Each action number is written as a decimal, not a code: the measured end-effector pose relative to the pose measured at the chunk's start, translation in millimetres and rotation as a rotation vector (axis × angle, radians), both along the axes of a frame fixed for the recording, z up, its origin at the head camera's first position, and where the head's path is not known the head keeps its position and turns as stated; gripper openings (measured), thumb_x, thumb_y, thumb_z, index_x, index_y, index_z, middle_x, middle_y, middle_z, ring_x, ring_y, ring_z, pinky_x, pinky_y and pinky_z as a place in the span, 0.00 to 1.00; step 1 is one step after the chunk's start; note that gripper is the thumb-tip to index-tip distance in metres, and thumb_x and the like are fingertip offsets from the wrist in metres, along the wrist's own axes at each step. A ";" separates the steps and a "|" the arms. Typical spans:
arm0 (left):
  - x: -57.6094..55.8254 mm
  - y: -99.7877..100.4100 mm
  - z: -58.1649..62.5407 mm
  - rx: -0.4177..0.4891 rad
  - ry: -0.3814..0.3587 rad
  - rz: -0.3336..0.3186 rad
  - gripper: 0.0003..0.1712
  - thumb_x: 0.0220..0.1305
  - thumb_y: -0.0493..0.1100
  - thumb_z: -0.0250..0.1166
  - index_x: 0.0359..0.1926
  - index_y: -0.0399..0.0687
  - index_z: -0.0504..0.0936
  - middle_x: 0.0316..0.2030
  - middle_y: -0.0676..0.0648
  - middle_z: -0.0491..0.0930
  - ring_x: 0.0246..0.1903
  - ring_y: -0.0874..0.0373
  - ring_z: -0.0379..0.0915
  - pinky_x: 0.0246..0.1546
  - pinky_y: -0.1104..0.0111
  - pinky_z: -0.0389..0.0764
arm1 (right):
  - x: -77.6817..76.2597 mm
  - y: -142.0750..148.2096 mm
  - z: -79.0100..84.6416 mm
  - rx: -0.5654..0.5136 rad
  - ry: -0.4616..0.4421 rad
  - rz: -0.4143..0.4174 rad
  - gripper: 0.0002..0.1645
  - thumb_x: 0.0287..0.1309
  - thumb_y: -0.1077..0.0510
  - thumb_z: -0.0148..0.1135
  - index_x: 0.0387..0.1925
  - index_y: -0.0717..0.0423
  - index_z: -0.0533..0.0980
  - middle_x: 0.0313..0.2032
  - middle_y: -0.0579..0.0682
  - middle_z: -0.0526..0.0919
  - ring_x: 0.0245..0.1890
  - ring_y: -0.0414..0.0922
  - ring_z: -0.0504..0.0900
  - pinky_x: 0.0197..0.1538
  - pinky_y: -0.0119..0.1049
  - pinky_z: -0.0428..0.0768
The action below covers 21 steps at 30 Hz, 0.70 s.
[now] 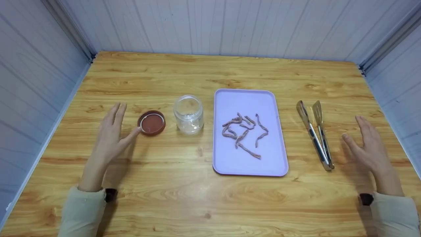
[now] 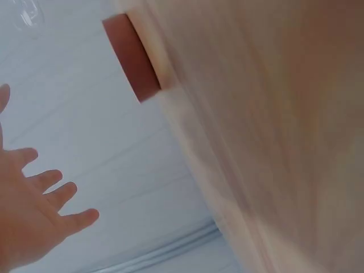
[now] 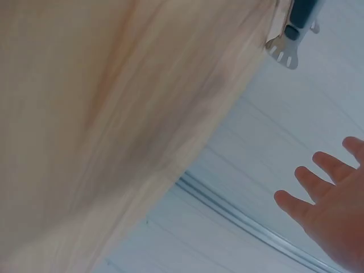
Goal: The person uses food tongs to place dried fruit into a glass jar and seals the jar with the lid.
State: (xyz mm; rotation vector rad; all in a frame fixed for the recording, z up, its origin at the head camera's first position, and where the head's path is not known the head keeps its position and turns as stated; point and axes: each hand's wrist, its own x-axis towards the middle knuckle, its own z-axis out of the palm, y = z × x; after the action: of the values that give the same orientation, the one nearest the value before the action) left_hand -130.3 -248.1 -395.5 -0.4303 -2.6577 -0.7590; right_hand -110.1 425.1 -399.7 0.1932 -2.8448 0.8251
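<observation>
My left hand (image 1: pixel 110 136) is held over the left of the table with fingers extended and nothing in it. Nearest to it is a reddish-brown jar lid (image 1: pixel 153 122), lying hollow side up; its side also shows in the left wrist view (image 2: pixel 132 58). Right of the lid stands a clear, uncapped jar (image 1: pixel 189 115). Several thin brown dried strips (image 1: pixel 249 151) lie on a lilac tray (image 1: pixel 250 168). Metal tongs (image 1: pixel 315 136) with dark grips lie right of the tray, their arms spread. Beyond them my right hand (image 1: pixel 373 148) is held with fingers spread, holding nothing.
A wood-grain table (image 1: pixel 184 204) carries everything. Pale panelled walls (image 1: pixel 210 26) rise behind it and along both sides. Dark wrist bands (image 1: pixel 111 195) show at the cuffs of both light sleeves (image 1: pixel 82 210).
</observation>
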 end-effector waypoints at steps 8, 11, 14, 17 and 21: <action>1.1 45.5 7.6 0.369 -0.090 -0.087 0.46 0.50 0.43 0.67 0.66 0.44 0.51 0.59 0.38 0.57 0.57 0.46 0.54 0.52 0.50 0.60 | -3.7 -24.1 1.6 -0.132 0.034 -0.041 0.40 0.58 0.54 0.53 0.67 0.51 0.47 0.61 0.65 0.53 0.59 0.64 0.51 0.54 0.64 0.49; -0.7 61.6 7.4 0.432 -0.146 -0.111 0.48 0.49 0.43 0.68 0.66 0.43 0.50 0.60 0.38 0.56 0.58 0.46 0.53 0.54 0.51 0.57 | -5.7 -32.9 0.3 -0.182 0.021 -0.045 0.40 0.57 0.54 0.55 0.67 0.54 0.47 0.60 0.65 0.56 0.57 0.63 0.56 0.51 0.63 0.57; -6.0 72.8 1.1 0.463 -0.195 -0.134 0.49 0.49 0.45 0.68 0.67 0.46 0.48 0.62 0.42 0.54 0.59 0.49 0.50 0.56 0.53 0.55 | -8.5 -40.3 -2.1 -0.219 0.000 -0.053 0.42 0.56 0.54 0.56 0.66 0.57 0.47 0.60 0.64 0.57 0.56 0.62 0.58 0.48 0.61 0.62; -9.3 83.6 -1.1 0.519 -0.248 -0.174 0.51 0.50 0.45 0.67 0.67 0.47 0.45 0.63 0.41 0.50 0.59 0.48 0.50 0.55 0.53 0.57 | -11.6 -45.2 -5.0 -0.224 -0.021 -0.060 0.43 0.55 0.53 0.58 0.66 0.58 0.47 0.59 0.64 0.58 0.55 0.62 0.60 0.47 0.60 0.64; -13.1 94.2 -1.8 0.566 -0.311 -0.203 0.53 0.49 0.47 0.68 0.67 0.48 0.42 0.63 0.40 0.47 0.59 0.44 0.51 0.52 0.50 0.62 | -15.7 -49.0 -8.5 -0.176 -0.081 -0.045 0.46 0.54 0.49 0.59 0.67 0.56 0.45 0.59 0.67 0.57 0.54 0.65 0.60 0.45 0.61 0.65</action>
State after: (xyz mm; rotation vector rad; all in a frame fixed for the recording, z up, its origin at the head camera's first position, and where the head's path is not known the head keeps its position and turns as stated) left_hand -143.4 -153.9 -397.2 -0.4549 -2.5210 -1.6975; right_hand -125.9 376.1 -408.2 0.0729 -2.8183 1.0908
